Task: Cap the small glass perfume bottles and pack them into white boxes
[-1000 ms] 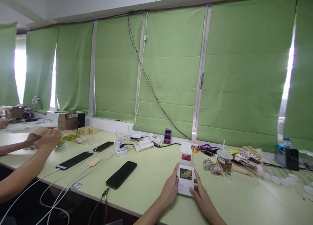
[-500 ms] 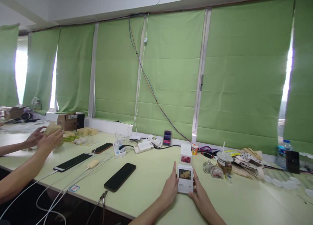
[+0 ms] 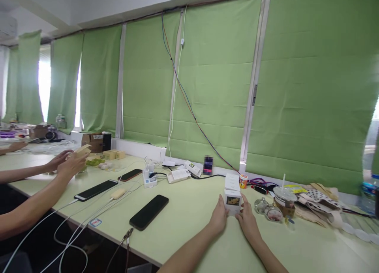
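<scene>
A small white box (image 3: 233, 205) with a dark picture of yellow flowers stands on the pale table (image 3: 183, 233), toward its right half. My left hand (image 3: 219, 215) is closed on the box's left side, and my right hand (image 3: 246, 216) grips its right side. Directly behind it is another white box (image 3: 232, 182), or several in a row; I cannot tell how many. An orange and white tub (image 3: 243, 181) sits just behind my right hand.
Phones, including a black one (image 3: 149, 212), lie left with cables and a power strip (image 3: 149, 181). To the right are glass jars (image 3: 274, 213), a drink cup (image 3: 284, 196) and cloth (image 3: 318, 204). Another person's hands (image 3: 69, 162) hold something at left.
The view has turned left. My hands and the front box have moved away from me, closer to the white boxes behind. The other person's held item has tilted.
</scene>
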A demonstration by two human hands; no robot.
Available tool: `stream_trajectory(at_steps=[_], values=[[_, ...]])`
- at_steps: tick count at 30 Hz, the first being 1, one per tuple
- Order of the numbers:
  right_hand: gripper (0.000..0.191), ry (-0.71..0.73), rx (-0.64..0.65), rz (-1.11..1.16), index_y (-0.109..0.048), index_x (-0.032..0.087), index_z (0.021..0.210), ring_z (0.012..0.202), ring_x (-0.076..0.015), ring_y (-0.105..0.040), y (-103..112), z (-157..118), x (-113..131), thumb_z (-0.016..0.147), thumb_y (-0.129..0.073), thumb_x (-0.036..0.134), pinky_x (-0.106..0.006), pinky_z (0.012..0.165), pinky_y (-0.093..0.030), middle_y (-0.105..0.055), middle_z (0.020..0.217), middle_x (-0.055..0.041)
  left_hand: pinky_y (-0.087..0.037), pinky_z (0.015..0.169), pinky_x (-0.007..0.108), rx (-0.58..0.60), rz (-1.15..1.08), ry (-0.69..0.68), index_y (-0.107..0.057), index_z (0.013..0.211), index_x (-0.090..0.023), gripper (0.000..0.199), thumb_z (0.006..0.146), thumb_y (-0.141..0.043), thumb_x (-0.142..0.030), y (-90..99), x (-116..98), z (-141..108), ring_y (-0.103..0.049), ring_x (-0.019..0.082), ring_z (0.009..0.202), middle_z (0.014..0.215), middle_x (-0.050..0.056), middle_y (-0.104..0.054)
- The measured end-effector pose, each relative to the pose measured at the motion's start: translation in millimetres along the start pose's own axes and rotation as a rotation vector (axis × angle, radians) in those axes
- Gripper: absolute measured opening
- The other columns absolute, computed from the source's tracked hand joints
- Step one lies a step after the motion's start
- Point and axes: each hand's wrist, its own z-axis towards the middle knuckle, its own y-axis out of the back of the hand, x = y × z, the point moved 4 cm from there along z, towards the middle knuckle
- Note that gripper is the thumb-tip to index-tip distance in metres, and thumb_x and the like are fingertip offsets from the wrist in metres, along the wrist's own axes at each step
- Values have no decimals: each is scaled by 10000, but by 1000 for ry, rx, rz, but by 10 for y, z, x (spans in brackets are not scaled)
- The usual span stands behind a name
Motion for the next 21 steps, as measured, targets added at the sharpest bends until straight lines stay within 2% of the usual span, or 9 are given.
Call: stream_trajectory(at_steps=[3,5,9,11,13,15,18,21], values=[[793,-15,30,-16,-180,291,1427,957,-248,-606,-5,16,4,691,-444,165,-363,767,-483,-525,1127,-58,-251,1079,432,-5,130,41,-184,1441,-140,725,818,-523,-294,15,35,104,-402,295,1263,1398,146,-440],[789,-10,45,-28,-151,308,1436,945,-243,-611,-8,18,15,714,-441,175,-364,775,-480,-537,1100,-46,-303,1044,430,13,142,40,-264,1416,-141,677,811,-528,-290,32,33,139,-475,300,1200,1321,147,-525],[752,0,20,-86,-107,294,1442,912,-258,-604,19,-13,49,768,-429,214,-379,743,-487,-507,1077,-64,-336,1038,392,47,174,14,-402,1349,-179,618,781,-574,-354,189,21,157,-498,285,1191,1305,107,-553],[643,43,-42,-113,-156,256,1424,909,-270,-594,48,-65,74,822,-382,248,-398,741,-490,-479,1107,-99,-264,1095,362,2,188,20,-417,1336,-167,620,791,-561,-424,392,44,187,-403,264,1284,1397,107,-455],[515,149,-99,-86,-248,215,1371,976,-280,-569,49,-148,99,866,-333,275,-416,813,-476,-468,1145,-134,-148,1138,354,-92,199,48,-412,1329,-127,607,818,-518,-436,681,99,254,-264,254,1363,1465,133,-338],[433,256,-45,-3,-327,237,1311,1033,-258,-562,-36,-241,90,880,-340,274,-386,862,-469,-484,1182,-129,-101,1141,391,-208,194,107,-442,1286,-103,584,788,-565,-381,1008,189,356,-217,287,1372,1459,169,-313],[361,332,141,62,-477,268,1201,857,-244,-643,-274,-343,28,849,-402,298,-347,702,-529,-555,1139,-111,-165,1120,391,-346,132,183,-500,1211,-127,565,686,-666,-248,1423,335,570,-301,300,1320,1391,163,-368],[387,229,182,68,-533,303,1187,658,-215,-657,-461,-346,-54,808,-454,309,-338,580,-532,-573,1171,-93,-276,1071,368,-460,-2,246,-535,1168,-148,504,682,-662,-194,1668,453,853,-398,280,1246,1323,141,-424]])
